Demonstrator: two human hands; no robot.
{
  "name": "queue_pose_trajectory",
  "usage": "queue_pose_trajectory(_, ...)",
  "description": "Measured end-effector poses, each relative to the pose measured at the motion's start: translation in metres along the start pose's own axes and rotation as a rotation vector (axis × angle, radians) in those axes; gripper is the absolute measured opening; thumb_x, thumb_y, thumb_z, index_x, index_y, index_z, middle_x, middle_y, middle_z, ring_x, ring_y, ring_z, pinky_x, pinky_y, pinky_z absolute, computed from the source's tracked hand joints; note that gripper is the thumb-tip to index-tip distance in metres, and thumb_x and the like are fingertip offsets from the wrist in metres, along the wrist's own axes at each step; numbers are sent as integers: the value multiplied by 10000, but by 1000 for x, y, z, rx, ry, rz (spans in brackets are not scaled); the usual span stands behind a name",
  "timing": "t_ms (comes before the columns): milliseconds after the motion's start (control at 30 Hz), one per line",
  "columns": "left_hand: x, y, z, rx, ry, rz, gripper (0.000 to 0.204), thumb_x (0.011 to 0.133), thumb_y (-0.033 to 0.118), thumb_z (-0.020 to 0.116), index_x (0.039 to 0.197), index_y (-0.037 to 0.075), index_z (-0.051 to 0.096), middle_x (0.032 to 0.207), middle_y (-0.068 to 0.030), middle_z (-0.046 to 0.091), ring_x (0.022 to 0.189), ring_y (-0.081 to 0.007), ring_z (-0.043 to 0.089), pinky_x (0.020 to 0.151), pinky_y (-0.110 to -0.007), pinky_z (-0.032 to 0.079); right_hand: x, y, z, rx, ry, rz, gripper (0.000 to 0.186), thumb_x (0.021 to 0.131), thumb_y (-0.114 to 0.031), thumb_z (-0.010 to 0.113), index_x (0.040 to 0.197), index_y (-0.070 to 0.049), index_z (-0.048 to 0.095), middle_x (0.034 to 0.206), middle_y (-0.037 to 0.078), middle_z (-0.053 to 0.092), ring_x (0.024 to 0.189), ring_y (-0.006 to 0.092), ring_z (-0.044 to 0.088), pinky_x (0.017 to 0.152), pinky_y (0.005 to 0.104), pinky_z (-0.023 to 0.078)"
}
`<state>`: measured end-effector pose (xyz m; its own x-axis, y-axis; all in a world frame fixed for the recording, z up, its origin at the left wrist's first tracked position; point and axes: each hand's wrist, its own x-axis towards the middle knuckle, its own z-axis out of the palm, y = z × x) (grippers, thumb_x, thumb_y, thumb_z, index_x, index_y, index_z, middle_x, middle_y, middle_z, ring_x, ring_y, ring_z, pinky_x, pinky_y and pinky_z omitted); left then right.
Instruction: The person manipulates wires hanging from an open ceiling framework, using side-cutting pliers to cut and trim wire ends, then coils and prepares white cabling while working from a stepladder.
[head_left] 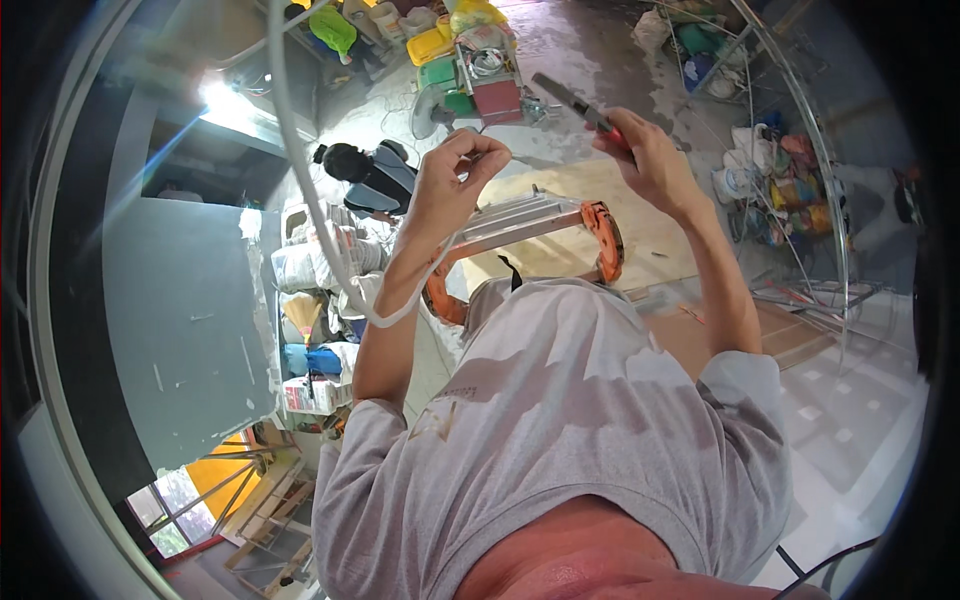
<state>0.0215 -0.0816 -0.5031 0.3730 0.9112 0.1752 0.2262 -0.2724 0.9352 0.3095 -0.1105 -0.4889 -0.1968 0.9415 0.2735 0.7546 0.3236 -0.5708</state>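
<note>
My left hand point(452, 185) is raised with its thumb and fingers pinched together. A white cable point(325, 235) hangs from above, loops past my left forearm and runs up towards that hand. A thin tip pokes out beyond the pinched fingertips; it looks like the end of the cable. My right hand point(650, 165) is wrapped round a slim dark tool with a red handle point(568, 98), its long end pointing up and left. Its exact kind is hard to make out. The two hands are apart, with the tool's end not touching the cable.
Below me stands a ladder with orange end parts point(605, 240), over a plywood sheet point(655, 245). A person point(375, 180) is low down at left. Shelves with bags point(315, 270) stand left, a fan point(430, 112) and red box point(498, 100) ahead, stacked sacks point(775, 175) right.
</note>
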Motion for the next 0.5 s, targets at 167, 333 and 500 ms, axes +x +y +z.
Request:
queue_pose_trajectory(167,-2,1,3,-72,-121,-5,159,954,128,710,1033,-10,699,875,-6,668,779,-61,567,725,-231,484,19,-30,-4,402,107,48,288,841,-135,809,1083,-48,679,833,114,629,697,251,506,684,312,465)
queue_pose_trajectory(333,-4,8,11,-122,-189,-86,178,952,133,715,1042,-18,696,919,-17,682,819,-76,588,763,-245,504,32,-33,-1,331,152,-208,300,838,-101,802,1111,-65,685,908,84,683,710,259,582,698,316,493)
queue_pose_trajectory(500,-2,14,11,-139,-263,-138,190,955,130,708,1048,-35,692,936,-28,685,834,-85,600,765,-251,511,31,-41,-8,331,118,-317,278,851,-81,768,1116,-77,684,1063,83,726,847,308,684,751,350,539)
